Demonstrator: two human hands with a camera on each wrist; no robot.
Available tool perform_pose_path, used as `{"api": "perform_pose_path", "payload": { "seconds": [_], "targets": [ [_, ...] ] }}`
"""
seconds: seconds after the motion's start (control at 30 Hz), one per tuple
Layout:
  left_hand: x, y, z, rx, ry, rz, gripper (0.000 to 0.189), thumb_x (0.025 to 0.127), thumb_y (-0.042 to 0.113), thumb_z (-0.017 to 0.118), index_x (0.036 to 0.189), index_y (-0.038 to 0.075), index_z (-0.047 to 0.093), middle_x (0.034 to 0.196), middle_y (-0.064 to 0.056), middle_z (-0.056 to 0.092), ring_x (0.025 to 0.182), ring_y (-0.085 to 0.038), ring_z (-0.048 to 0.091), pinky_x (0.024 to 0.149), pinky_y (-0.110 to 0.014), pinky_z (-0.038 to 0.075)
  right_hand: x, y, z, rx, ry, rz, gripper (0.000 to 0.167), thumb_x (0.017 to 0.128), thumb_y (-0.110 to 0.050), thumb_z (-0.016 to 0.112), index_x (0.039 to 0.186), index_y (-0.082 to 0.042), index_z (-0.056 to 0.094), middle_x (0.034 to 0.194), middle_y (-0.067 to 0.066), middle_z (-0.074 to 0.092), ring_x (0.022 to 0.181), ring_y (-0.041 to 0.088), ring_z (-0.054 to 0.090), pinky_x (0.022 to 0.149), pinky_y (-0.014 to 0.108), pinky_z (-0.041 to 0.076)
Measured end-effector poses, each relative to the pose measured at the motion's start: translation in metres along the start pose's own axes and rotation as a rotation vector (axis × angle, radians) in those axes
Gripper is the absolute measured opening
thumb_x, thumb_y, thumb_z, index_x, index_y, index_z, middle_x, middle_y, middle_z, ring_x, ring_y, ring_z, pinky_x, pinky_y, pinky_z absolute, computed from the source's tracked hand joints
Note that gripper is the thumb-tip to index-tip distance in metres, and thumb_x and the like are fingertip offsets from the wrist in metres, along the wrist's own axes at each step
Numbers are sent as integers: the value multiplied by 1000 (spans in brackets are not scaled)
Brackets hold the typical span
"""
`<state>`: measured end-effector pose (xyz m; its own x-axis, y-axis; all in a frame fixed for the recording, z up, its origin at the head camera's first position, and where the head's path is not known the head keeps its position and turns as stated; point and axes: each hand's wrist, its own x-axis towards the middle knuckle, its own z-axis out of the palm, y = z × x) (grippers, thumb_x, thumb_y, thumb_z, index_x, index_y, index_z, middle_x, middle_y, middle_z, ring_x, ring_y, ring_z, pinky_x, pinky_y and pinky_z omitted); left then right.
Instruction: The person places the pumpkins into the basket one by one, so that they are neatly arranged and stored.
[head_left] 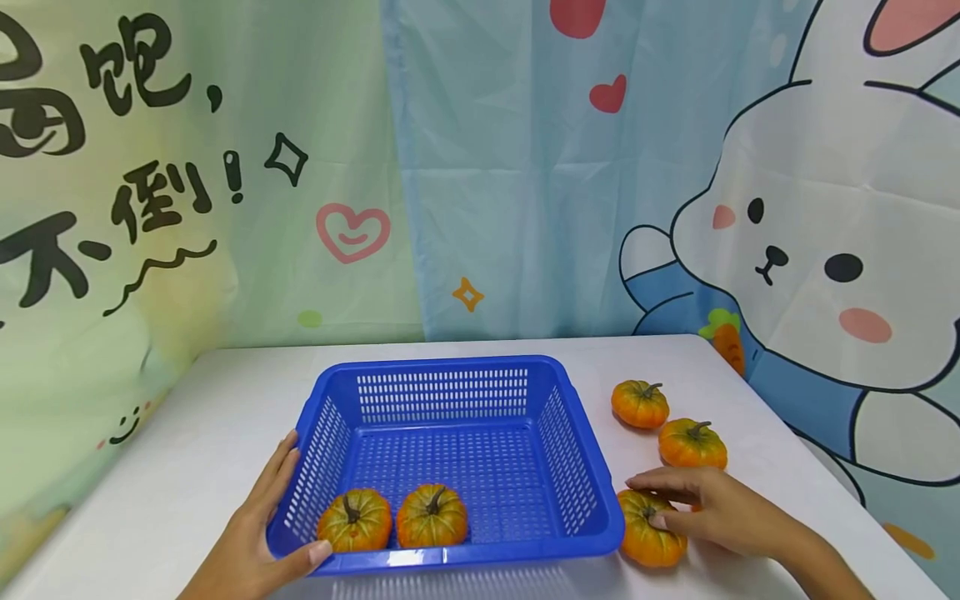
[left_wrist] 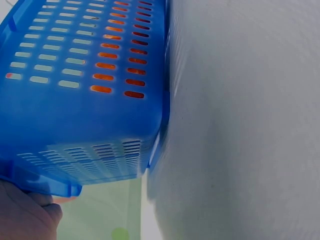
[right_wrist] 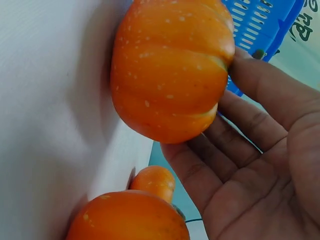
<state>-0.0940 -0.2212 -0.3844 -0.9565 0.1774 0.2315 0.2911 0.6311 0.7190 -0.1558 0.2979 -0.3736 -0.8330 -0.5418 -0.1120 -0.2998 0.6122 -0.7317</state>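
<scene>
A blue plastic basket with slotted walls stands on the white table. Inside it, along the front wall, sit two small orange-green pumpkins, a left one and a right one. My left hand holds the basket's front left corner, thumb over the front rim and fingers along the left side. Just right of the basket, my right hand grips another small pumpkin between thumb and fingers. That pumpkin appears to be touching the table. Part of it is hidden by the hand in the head view.
Two more pumpkins, a nearer one and a farther one, lie on the table beyond my right hand. A bit of orange shows beneath that hand. Behind the table hangs a printed curtain.
</scene>
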Motion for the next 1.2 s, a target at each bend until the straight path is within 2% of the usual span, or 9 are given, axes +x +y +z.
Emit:
{"api": "perform_pose_path", "payload": {
  "seconds": [0.17, 0.3, 0.53, 0.7, 0.93, 1.2],
  "targets": [
    [-1, -1, 0, 4, 9, 22, 101, 79, 31, 74, 156, 7, 14, 163, -1, 1, 140, -50, 16, 95, -73, 28, 2, 1, 0, -22, -4, -9, 45, 91, -30, 69, 129, -7, 63, 123, 4, 65, 111, 19, 61, 89, 33, 52],
    [0, -1, 0, 6, 10, 30, 101, 79, 30, 74, 156, 8, 14, 163, -1, 1, 140, -50, 16, 95, -73, 28, 2, 2, 1, -21, -14, 23, 46, 90, -31, 69, 130, -9, 63, 123, 4, 65, 110, 19, 61, 88, 30, 52],
    [-1, -1, 0, -6, 6, 18, 100, 79, 30, 74, 157, 8, 14, 163, -2, 1, 141, -50, 14, 94, -75, 27, 1, 4, 4, -74, -3, 96, 50, 87, -34, 72, 131, -11, 63, 120, 3, 66, 93, 11, 60, 78, 20, 50],
    [0, 0, 0, -5, 1, 8, 100, 80, 31, 73, 156, 7, 13, 163, -2, 1, 140, -50, 15, 94, -74, 27, 2, 5, 5, -73, 26, 78, 47, 89, -35, 70, 128, -9, 65, 117, 3, 67, 94, 13, 62, 78, 24, 54],
    [0, 0, 0, -12, 0, 13, 100, 80, 30, 73, 156, 8, 13, 163, -2, 0, 141, -49, 13, 95, -75, 27, 3, 4, 4, -16, 63, 84, 48, 90, -32, 69, 129, -4, 62, 119, 10, 66, 107, 29, 62, 84, 37, 55],
    [0, 0, 0, -18, 2, 24, 100, 80, 29, 74, 157, 8, 13, 163, -3, 1, 141, -49, 13, 95, -75, 27, 2, 1, 2, -46, 132, 98, 50, 90, -34, 69, 130, -5, 62, 119, 12, 66, 109, 34, 61, 82, 37, 55]
  ]
}}
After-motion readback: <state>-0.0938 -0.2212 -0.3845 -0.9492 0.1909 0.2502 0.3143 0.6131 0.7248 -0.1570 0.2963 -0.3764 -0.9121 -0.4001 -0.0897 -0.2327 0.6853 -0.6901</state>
